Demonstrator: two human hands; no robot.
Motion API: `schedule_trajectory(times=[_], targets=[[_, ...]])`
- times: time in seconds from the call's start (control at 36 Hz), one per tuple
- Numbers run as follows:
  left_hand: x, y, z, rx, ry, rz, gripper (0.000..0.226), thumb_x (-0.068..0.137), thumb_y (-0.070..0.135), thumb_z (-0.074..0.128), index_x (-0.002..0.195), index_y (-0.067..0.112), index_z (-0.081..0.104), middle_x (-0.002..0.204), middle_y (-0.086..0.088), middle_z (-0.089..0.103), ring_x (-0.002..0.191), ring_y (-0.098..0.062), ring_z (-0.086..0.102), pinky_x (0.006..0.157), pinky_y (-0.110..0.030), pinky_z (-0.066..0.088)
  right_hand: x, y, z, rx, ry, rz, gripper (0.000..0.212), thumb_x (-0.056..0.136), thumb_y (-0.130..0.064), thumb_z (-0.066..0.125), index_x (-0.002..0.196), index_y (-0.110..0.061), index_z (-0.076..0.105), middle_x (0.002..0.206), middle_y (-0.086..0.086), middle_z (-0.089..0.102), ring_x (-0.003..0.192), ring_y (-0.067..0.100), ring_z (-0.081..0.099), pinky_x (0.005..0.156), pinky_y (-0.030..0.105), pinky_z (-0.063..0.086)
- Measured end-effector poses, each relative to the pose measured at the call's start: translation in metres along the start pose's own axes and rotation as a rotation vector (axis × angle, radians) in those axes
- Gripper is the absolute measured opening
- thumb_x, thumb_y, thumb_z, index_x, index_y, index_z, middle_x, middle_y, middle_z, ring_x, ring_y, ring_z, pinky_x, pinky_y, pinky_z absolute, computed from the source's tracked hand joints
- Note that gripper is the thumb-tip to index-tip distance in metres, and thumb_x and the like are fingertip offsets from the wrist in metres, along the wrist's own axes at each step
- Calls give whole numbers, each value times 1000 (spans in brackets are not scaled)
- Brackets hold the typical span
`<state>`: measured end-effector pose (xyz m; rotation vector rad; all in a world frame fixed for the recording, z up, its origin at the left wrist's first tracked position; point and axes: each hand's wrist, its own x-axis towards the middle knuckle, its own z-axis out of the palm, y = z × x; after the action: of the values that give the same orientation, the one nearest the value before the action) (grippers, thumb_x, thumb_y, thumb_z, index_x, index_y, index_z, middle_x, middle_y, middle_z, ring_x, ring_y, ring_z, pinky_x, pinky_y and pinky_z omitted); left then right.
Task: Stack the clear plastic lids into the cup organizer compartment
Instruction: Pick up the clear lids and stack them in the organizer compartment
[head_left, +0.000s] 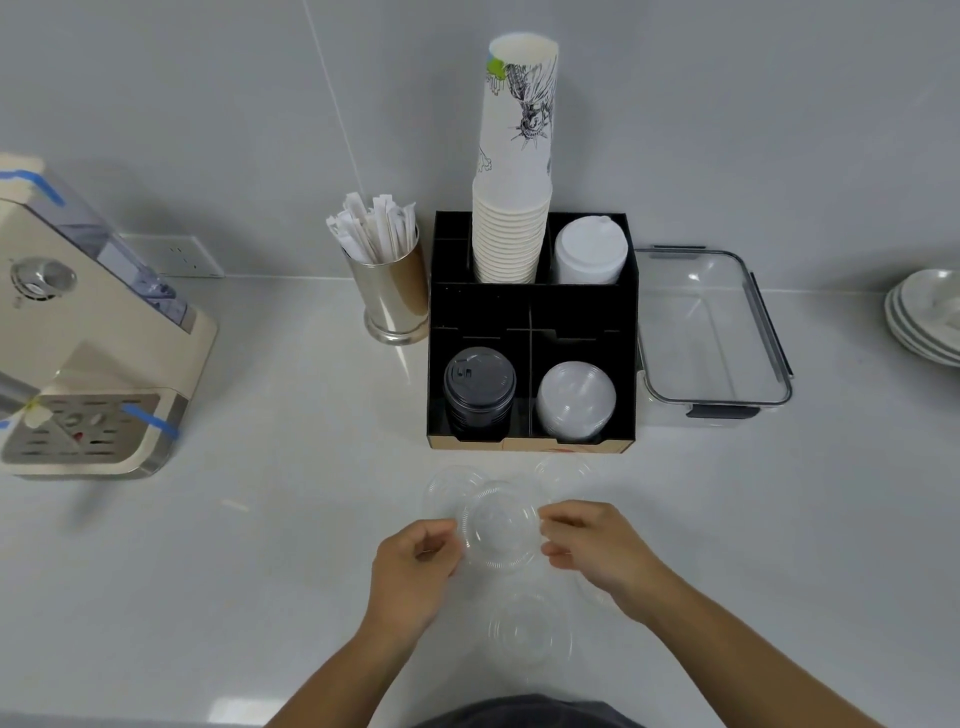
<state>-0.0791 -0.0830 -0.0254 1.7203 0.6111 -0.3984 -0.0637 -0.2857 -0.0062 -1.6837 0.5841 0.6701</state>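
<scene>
Both hands hold one clear plastic lid (500, 525) just above the white counter. My left hand (410, 564) pinches its left rim and my right hand (597, 551) pinches its right rim. More clear lids lie loose around it: one behind at the left (447, 486), one near the organizer's front (563, 470), one closer to me (530, 631). The black cup organizer (532, 312) stands behind them. Its front right compartment holds a stack of clear lids (575, 397).
The organizer also holds black lids (479, 382) front left, paper cups (514, 208) and white lids (589, 252) at the back. A metal holder of wrapped sticks (387, 280) stands left of it, a clear container (711, 332) right, a coffee machine (88, 343) far left, plates (930, 312) far right.
</scene>
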Motion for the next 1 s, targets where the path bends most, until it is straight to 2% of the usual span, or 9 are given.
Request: schedule_trajectory(times=[0.11,0.25,0.36,0.47,0.56,0.69,0.83,0.92,1.0], targets=[[-2,12,3,-44,7,28,25,85,4,72,80,28,76,70,7,74,68,-12,66,67,-17,51,-2,-5,-4,18,40,-58,21,92,-12,64,83,-29,73,94,0,73,91,20,73,92,38,59],[0,25,8,-85,-18,72,22,85,1,71,84,21,80,71,2,76,67,-12,64,71,-22,55,-5,-15,-12,27,91,-127,27,91,-12,64,76,-33,74,89,-2,73,92,25,73,90,36,60],[0,40,17,-106,-39,109,19,86,1,70,85,18,80,81,4,80,67,-7,68,64,-14,55,-4,-20,-23,7,143,-153,13,86,-16,69,84,-27,76,89,-2,75,87,24,73,90,40,59],[0,54,28,-105,-70,141,22,86,5,71,82,24,80,84,-6,79,70,-13,67,67,-18,55,0,-28,-33,-25,226,-198,11,85,-16,73,88,-26,73,95,-3,74,83,25,72,78,35,59],[0,61,40,-112,-88,133,21,88,8,70,82,27,79,85,-17,77,71,-16,65,69,-21,53,4,-33,-41,-69,282,-227,9,83,-17,75,88,-24,72,92,-2,73,73,19,69,65,26,54],[0,73,57,-172,-99,80,22,89,10,70,78,27,77,73,5,77,77,-16,73,83,-30,60,12,-48,-57,-155,347,-285,19,82,-12,74,80,-29,66,84,-7,67,67,12,61,59,21,48],[-2,80,71,-225,-113,20,11,89,16,71,91,23,78,103,2,76,82,-11,76,95,-40,58,26,-61,-71,-263,361,-302,16,83,-12,73,89,-25,65,92,-3,68,73,10,62,57,13,42],[0,86,79,-272,-118,4,13,89,16,71,95,23,80,110,2,76,88,-10,76,95,-36,57,36,-68,-77,-307,365,-307,16,84,-13,71,94,-24,66,95,-3,69,77,13,66,63,20,51],[2,94,85,-298,-117,7,17,89,17,71,89,30,81,98,10,78,87,-7,74,96,-36,57,48,-72,-82,-343,380,-308,18,83,-12,70,99,-21,70,98,-3,70,78,16,68,74,35,60]])
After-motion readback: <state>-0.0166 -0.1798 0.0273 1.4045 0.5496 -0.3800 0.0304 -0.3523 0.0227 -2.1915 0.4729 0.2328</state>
